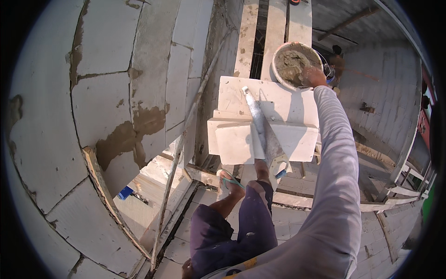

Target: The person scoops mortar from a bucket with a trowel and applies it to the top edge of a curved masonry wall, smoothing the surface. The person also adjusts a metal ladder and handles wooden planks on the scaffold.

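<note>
My right arm in a pale sleeve reaches forward to a white bucket (277, 74) of wet grey mortar (292, 64). At the bucket's near right side, my right hand (313, 77) is closed, its fingertips down by the mortar; what it grips is hidden. Only a sliver of my left hand (186, 269) shows beside my thigh at the lower edge, its fingers out of sight. Between my feet and the bucket lie white lightweight blocks (293, 139) and a smaller cut block piece (233, 143). A handsaw (254, 109) rests across them, its handle toward me.
On the left rises a block wall (103, 104) with mortar smears and an opening at its foot. A slanting pole (185, 132) runs along it. Planks (275, 37) with gaps between them extend ahead. My sandalled foot (231, 182) is near the blocks. Another person (337, 63) is beyond the bucket.
</note>
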